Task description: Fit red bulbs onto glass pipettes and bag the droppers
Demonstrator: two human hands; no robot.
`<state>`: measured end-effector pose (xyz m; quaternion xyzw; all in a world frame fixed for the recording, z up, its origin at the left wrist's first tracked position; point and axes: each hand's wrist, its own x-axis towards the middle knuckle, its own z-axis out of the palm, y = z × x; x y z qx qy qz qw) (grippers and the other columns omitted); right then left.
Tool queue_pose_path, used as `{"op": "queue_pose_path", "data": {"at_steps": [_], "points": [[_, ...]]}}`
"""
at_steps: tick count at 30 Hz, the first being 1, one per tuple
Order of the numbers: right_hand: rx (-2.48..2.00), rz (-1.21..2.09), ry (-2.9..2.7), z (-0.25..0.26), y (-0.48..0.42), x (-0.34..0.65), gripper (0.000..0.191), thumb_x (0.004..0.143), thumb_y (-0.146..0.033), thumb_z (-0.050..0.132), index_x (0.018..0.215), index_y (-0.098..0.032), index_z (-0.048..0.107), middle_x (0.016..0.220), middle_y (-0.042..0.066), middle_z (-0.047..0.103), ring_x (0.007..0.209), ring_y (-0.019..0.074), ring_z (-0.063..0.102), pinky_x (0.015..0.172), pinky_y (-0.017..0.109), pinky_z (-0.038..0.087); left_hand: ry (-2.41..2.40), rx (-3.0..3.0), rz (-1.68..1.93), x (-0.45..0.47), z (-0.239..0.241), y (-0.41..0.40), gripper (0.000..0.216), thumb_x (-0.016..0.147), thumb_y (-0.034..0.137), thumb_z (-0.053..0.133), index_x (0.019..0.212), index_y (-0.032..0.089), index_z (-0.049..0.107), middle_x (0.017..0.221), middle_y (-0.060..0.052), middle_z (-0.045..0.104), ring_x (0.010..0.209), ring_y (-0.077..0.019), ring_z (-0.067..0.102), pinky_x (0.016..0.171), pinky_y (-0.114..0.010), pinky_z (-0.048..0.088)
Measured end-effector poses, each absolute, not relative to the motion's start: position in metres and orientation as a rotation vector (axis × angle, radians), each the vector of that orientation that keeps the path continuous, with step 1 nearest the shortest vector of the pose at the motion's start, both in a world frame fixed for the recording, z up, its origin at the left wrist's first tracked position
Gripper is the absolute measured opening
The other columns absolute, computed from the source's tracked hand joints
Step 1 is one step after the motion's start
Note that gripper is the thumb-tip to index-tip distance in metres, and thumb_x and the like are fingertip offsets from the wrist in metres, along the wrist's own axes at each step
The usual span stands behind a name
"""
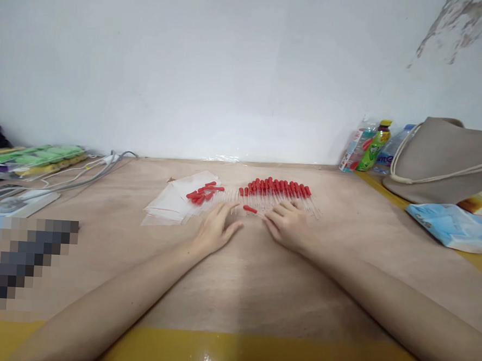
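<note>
In my right hand (285, 224) a dropper with a red rubber bulb (249, 209) and a thin clear tube is pinched, its bulb pointing left. My left hand (217, 225) rests just left of that bulb, thumb and fingers apart, holding nothing. Behind my hands lies a row of droppers (279, 187), red bulbs toward the wall and clear tubes toward me. Left of the row, several loose red bulbs (203, 193) are heaped on clear plastic bags (168, 200). Some clear tubes beside the left fingers are partly hidden.
At the right stand a green drink bottle (374, 148), a grey bag (442, 154) with cords, and a blue packet (456, 226). Leftward are cables (98, 172), a white box (23, 202) and green-yellow packs (38, 160). Yellow tape (214, 353) lines the table's near edge.
</note>
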<state>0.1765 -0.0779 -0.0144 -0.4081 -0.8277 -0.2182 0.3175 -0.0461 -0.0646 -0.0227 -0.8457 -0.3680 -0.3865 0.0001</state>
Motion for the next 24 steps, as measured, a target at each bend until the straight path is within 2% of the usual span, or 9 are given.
{"op": "queue_pose_path", "data": {"at_steps": [2,5,8,12,15,19,24], "points": [[-1.306,-0.348,-2.056,-0.009,-0.066,0.172,0.025,0.081,-0.031,0.052,0.062,-0.018,0.063,0.064,0.003,0.063,0.069,0.0168,0.053,0.071,0.034,0.03,-1.263,-2.653,-1.202,-0.048,-0.024,-0.065,0.037,0.077,0.03,0.058,0.111,0.017,0.049,0.104,-0.009,0.056,0.096,-0.0218,0.053,0.08,-0.037,0.045],[-1.625,0.022,-1.884,-0.001,-0.044,0.154,0.032,0.08,-0.039,0.05,0.058,-0.02,0.062,0.061,0.001,0.064,0.063,0.0165,0.055,0.074,0.035,0.031,-1.268,-2.749,-1.085,-0.05,-0.023,-0.065,0.015,0.078,0.027,0.056,0.089,0.017,0.057,0.087,-0.005,0.057,0.083,-0.0185,0.054,0.073,-0.033,0.046],[-1.808,0.022,-1.803,0.001,-0.023,0.13,0.031,0.079,-0.038,0.047,0.059,-0.019,0.062,0.066,0.004,0.066,0.069,0.0195,0.058,0.077,0.038,0.029,-1.285,-2.771,-1.005,-0.051,-0.022,-0.064,0.011,0.078,0.027,0.055,0.076,0.017,0.059,0.077,-0.003,0.056,0.075,-0.0166,0.053,0.068,-0.03,0.044],[-1.951,-0.017,-1.817,-0.003,-0.004,0.109,0.027,0.078,-0.032,0.045,0.066,-0.016,0.064,0.071,0.009,0.066,0.073,0.022,0.06,0.079,0.04,0.026,-1.307,-2.731,-0.985,-0.054,-0.022,-0.062,0.012,0.077,0.028,0.057,0.074,0.017,0.06,0.074,-0.003,0.057,0.071,-0.0164,0.053,0.065,-0.03,0.042],[-1.96,-0.022,-1.816,-0.006,-0.001,0.106,0.029,0.079,-0.034,0.044,0.072,-0.014,0.064,0.074,0.011,0.066,0.074,0.0229,0.06,0.08,0.041,0.024,-1.316,-2.728,-0.964,-0.055,-0.023,-0.061,0.013,0.077,0.029,0.057,0.074,0.017,0.06,0.073,-0.003,0.058,0.07,-0.0162,0.053,0.064,-0.029,0.041],[-1.912,-0.051,-1.858,-0.006,-0.005,0.101,0.033,0.081,-0.042,0.042,0.079,-0.016,0.063,0.077,0.009,0.066,0.078,0.0224,0.059,0.081,0.04,0.023,-1.335,-2.694,-0.914,-0.054,-0.021,-0.061,0.014,0.078,0.03,0.056,0.075,0.018,0.061,0.075,-0.003,0.059,0.074,-0.0178,0.052,0.069,-0.032,0.04],[-1.933,0.042,-1.977,-0.002,-0.01,0.088,0.028,0.078,-0.037,0.045,0.079,-0.017,0.064,0.081,0.009,0.067,0.082,0.022,0.058,0.085,0.04,0.021,-1.492,-2.336,-0.896,-0.064,-0.015,-0.049,0.015,0.079,0.031,0.053,0.079,0.019,0.062,0.082,-0.005,0.06,0.085,-0.0223,0.049,0.077,-0.036,0.036]]}}
